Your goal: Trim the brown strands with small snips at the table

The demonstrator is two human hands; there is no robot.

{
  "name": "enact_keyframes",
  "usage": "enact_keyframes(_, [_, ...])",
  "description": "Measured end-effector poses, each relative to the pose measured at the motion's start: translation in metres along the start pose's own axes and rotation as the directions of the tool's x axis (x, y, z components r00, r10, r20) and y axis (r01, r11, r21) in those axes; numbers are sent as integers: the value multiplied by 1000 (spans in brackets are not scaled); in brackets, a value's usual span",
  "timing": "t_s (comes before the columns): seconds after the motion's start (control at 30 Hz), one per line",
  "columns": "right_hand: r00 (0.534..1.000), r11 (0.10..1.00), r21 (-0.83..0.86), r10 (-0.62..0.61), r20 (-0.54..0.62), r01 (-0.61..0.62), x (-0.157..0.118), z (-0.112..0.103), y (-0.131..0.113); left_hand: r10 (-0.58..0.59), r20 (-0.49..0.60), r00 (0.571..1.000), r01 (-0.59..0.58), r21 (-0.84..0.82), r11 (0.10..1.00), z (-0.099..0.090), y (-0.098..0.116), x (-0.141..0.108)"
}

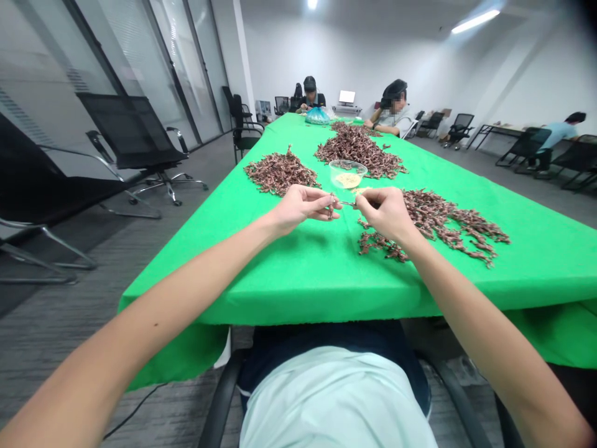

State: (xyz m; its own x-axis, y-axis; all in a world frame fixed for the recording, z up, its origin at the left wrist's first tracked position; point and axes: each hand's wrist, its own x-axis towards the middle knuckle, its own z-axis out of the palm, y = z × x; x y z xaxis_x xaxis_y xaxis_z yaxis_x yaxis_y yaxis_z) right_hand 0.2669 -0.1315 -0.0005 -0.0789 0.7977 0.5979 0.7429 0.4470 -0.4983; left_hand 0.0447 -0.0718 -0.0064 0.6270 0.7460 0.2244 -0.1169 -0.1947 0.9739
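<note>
L hand (298, 208), R hand (385, 214) pinching sm. brown bit (347, 203).

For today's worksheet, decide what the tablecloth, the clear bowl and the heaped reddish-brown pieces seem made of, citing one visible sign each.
Tablecloth: matt green fabric, probably felt or cotton; it drapes softly over the edge. Clear bowl: probably thin plastic, possibly glass; glossy, with contents showing through. Reddish-brown pieces: matt, dry-looking and twiggy, perhaps plant matter; too small to tell.
</note>
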Motion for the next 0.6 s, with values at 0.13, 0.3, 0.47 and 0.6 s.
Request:
enact_keyframes(0.13, [925, 892, -375, -337, -177, 254, -5, 9, 7, -51, -4, 999, 50, -104, 993, -1, -7, 2])
enact_keyframes(0.3, [823, 670, -654, -554, -127, 350, -9, 14, 12, -93, 12, 996, 94, -157, 983, -1, -8, 3])
enact_keyframes(0.47, [798, 604, -702, -597, -86, 377, -10, 13, 13, -129, 5, 992, 128, -148, 981, 2, -5, 1])
enact_keyframes(0.6, [807, 612, -701, -584, -87, 366, -11, 12, 13, -145, -14, 989, 142, -150, 978, 4, -3, 1])
